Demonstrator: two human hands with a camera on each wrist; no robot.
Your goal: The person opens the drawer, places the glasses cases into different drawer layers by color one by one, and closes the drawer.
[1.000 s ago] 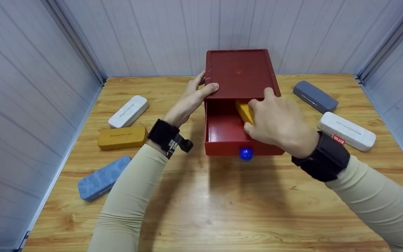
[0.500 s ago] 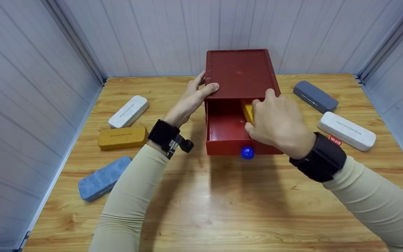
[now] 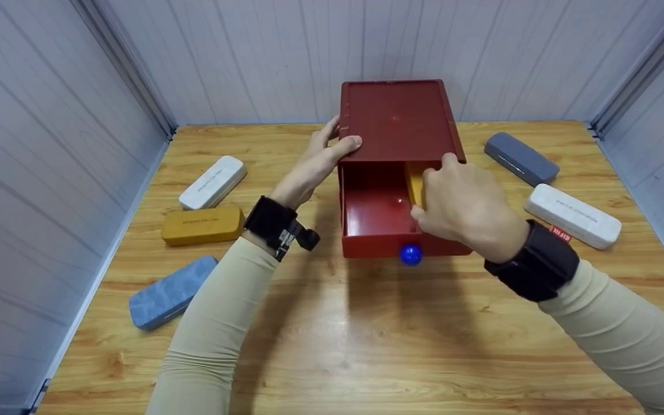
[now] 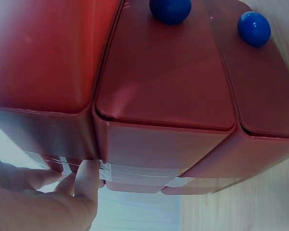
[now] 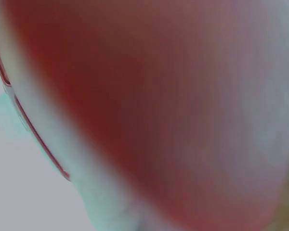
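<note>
In the head view, a red drawer cabinet (image 3: 395, 118) stands at the back, its top drawer (image 3: 375, 213) pulled out, with a blue ball knob (image 3: 411, 255) on the front. My left hand (image 3: 314, 161) rests on the cabinet's left side, thumb flat on the top and fingers along the wall. My right hand (image 3: 467, 204) reaches into the drawer and holds a yellow glasses case (image 3: 415, 181) at the right wall, covering most of it. In the left wrist view, straight fingers (image 4: 86, 180) touch the taped side of the cabinet. A blurred red surface (image 5: 149, 110) fills the right wrist view.
On the left of the wooden table lie white (image 3: 214, 182), yellow (image 3: 202, 226) and blue (image 3: 172, 293) glasses cases. A grey case (image 3: 521, 158) and another white case (image 3: 573, 216) lie at right. Panelled walls (image 3: 274, 63) enclose the back and sides.
The yellow case in the drawer has shifted right towards the drawer's right wall, along with my right hand. My left hand stays on the cabinet.
</note>
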